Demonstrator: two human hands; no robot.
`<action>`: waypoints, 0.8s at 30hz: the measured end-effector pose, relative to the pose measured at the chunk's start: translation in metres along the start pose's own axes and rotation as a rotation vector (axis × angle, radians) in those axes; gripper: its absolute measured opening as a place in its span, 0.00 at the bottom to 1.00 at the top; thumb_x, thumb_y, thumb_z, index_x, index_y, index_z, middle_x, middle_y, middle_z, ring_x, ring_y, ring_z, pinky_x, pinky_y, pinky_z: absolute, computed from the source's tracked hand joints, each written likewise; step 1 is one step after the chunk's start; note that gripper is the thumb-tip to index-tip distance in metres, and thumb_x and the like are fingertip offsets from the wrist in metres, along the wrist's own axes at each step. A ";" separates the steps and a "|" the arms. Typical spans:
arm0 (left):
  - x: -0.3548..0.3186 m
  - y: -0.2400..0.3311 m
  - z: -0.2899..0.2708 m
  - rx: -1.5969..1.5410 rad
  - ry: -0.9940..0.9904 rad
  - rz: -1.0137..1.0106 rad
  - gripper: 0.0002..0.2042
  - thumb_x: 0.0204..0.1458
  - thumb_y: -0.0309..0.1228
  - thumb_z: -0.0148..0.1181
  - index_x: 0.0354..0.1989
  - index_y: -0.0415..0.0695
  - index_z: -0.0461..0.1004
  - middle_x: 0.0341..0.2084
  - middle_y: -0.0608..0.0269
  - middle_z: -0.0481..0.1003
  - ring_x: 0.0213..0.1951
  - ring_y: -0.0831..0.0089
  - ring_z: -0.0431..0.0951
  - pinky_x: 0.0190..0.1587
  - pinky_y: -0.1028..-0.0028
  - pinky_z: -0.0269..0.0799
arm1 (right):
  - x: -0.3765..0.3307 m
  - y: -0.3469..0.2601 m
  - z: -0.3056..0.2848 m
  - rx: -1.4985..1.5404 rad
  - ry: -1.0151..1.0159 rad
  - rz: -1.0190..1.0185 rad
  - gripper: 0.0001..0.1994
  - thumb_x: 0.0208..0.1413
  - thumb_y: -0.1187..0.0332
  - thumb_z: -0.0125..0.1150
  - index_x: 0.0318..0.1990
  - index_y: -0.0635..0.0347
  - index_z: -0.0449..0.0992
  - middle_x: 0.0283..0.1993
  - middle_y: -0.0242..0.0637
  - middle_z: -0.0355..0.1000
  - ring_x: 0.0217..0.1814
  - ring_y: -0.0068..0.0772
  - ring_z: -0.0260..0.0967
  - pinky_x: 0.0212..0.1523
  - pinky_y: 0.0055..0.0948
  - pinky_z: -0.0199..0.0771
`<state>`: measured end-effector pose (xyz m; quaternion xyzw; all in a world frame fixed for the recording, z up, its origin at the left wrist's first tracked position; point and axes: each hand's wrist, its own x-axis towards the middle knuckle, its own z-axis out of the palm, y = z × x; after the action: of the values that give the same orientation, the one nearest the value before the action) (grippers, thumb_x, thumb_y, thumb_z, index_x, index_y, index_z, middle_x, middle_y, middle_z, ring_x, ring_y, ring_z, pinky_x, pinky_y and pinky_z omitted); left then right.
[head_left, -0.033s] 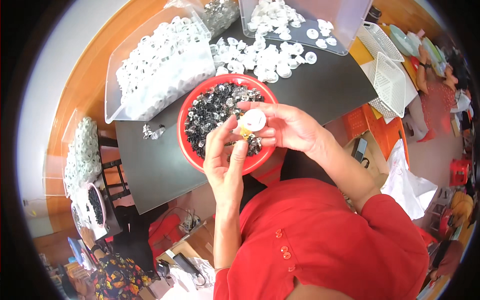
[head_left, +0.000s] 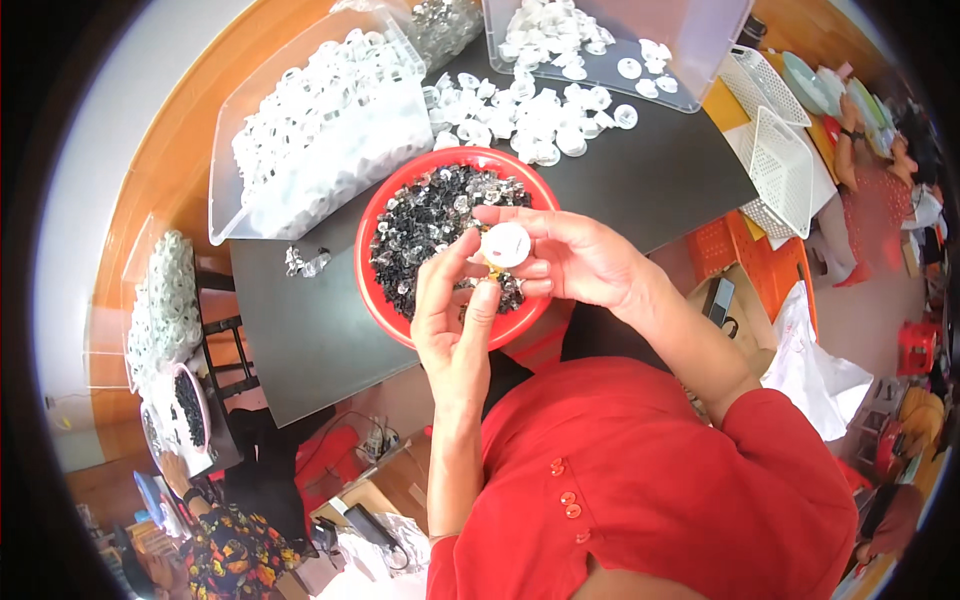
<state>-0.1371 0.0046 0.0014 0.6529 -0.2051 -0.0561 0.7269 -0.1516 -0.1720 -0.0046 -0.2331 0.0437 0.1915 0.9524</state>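
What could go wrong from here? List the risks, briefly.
The white round piece, held at the fingertips over the red bowl, might slip and drop among the black and clear parts. The small clear pieces near the left edge of the dark table could get brushed off.

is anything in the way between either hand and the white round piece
Nothing visible blocks the right hand from the white round piece. Toward the left hand, a small yellow bit shows between the piece and the thumb tip; whether it belongs to the piece, I cannot tell.
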 end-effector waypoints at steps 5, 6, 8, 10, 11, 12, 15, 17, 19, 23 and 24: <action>0.004 -0.007 0.005 -0.208 0.112 -0.086 0.15 0.56 0.22 0.57 0.53 0.39 0.72 0.49 0.62 0.71 0.45 0.79 0.72 0.45 0.79 0.70 | 0.009 0.008 0.006 0.028 0.019 0.033 0.22 0.62 0.66 0.53 0.62 0.62 0.62 0.39 0.29 0.69 0.27 0.15 0.60 0.26 0.18 0.64; 0.005 -0.001 0.007 -0.226 0.164 -0.147 0.10 0.57 0.21 0.56 0.48 0.38 0.75 0.44 0.62 0.74 0.43 0.79 0.73 0.46 0.79 0.71 | 0.009 0.010 0.009 -0.035 0.045 0.034 0.22 0.62 0.67 0.53 0.62 0.62 0.61 0.38 0.29 0.69 0.27 0.15 0.61 0.26 0.18 0.64; 0.009 -0.001 -0.005 -0.167 0.141 -0.162 0.10 0.57 0.21 0.56 0.46 0.37 0.75 0.41 0.63 0.75 0.42 0.79 0.74 0.46 0.79 0.71 | 0.007 0.013 0.011 -0.174 0.091 0.030 0.22 0.62 0.68 0.54 0.62 0.62 0.61 0.35 0.30 0.69 0.27 0.16 0.65 0.26 0.17 0.65; 0.012 0.000 -0.010 -0.081 0.158 -0.168 0.07 0.55 0.20 0.58 0.41 0.37 0.78 0.38 0.62 0.76 0.39 0.78 0.74 0.43 0.79 0.71 | 0.004 0.016 0.015 -0.416 0.163 -0.063 0.18 0.63 0.66 0.55 0.57 0.62 0.64 0.35 0.32 0.71 0.27 0.16 0.67 0.25 0.18 0.66; 0.013 0.000 -0.012 -0.084 0.153 -0.177 0.07 0.55 0.20 0.58 0.41 0.37 0.78 0.38 0.62 0.76 0.39 0.78 0.74 0.43 0.79 0.71 | 0.004 0.019 0.015 -0.545 0.188 -0.157 0.16 0.62 0.66 0.56 0.54 0.62 0.66 0.35 0.32 0.71 0.28 0.15 0.67 0.25 0.19 0.66; 0.015 0.001 -0.016 0.102 0.103 -0.071 0.07 0.53 0.19 0.59 0.40 0.38 0.79 0.37 0.61 0.76 0.38 0.77 0.74 0.42 0.78 0.71 | 0.003 0.020 0.016 -0.541 0.198 -0.155 0.16 0.62 0.66 0.56 0.54 0.62 0.66 0.35 0.32 0.71 0.28 0.15 0.67 0.25 0.19 0.66; 0.016 0.008 -0.020 0.261 0.082 -0.002 0.07 0.49 0.18 0.61 0.37 0.39 0.81 0.35 0.58 0.76 0.36 0.75 0.75 0.40 0.77 0.71 | 0.003 0.019 0.025 -0.744 0.224 -0.222 0.09 0.62 0.71 0.57 0.46 0.64 0.70 0.35 0.32 0.72 0.31 0.14 0.69 0.28 0.19 0.69; 0.018 0.007 -0.027 0.315 0.013 0.025 0.10 0.50 0.19 0.61 0.42 0.39 0.79 0.36 0.59 0.76 0.38 0.76 0.75 0.41 0.77 0.71 | 0.006 0.017 0.029 -0.810 0.194 -0.244 0.05 0.62 0.74 0.55 0.42 0.66 0.73 0.35 0.31 0.73 0.31 0.12 0.68 0.29 0.15 0.67; 0.017 0.009 -0.022 0.194 0.088 -0.095 0.12 0.51 0.19 0.61 0.45 0.38 0.77 0.37 0.59 0.77 0.39 0.76 0.75 0.42 0.77 0.71 | 0.011 0.021 0.025 -0.908 0.160 -0.332 0.04 0.62 0.75 0.54 0.40 0.67 0.73 0.35 0.31 0.73 0.33 0.11 0.68 0.29 0.15 0.67; 0.018 0.006 -0.028 0.077 0.090 -0.142 0.18 0.52 0.20 0.61 0.52 0.36 0.71 0.41 0.59 0.76 0.42 0.77 0.75 0.46 0.77 0.72 | 0.015 0.017 0.033 -0.803 0.245 -0.237 0.06 0.62 0.71 0.55 0.38 0.66 0.74 0.29 0.32 0.73 0.23 0.12 0.65 0.21 0.15 0.63; 0.018 0.006 -0.029 0.036 0.058 -0.124 0.17 0.52 0.19 0.61 0.51 0.35 0.72 0.44 0.57 0.75 0.44 0.75 0.75 0.48 0.75 0.71 | 0.016 0.015 0.035 -0.578 0.293 -0.116 0.08 0.62 0.69 0.57 0.35 0.65 0.74 0.25 0.32 0.72 0.19 0.14 0.63 0.18 0.17 0.62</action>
<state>-0.1115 0.0258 0.0092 0.6786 -0.1442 -0.0785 0.7159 -0.1432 -0.1377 0.0176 -0.5209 0.1109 0.1056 0.8398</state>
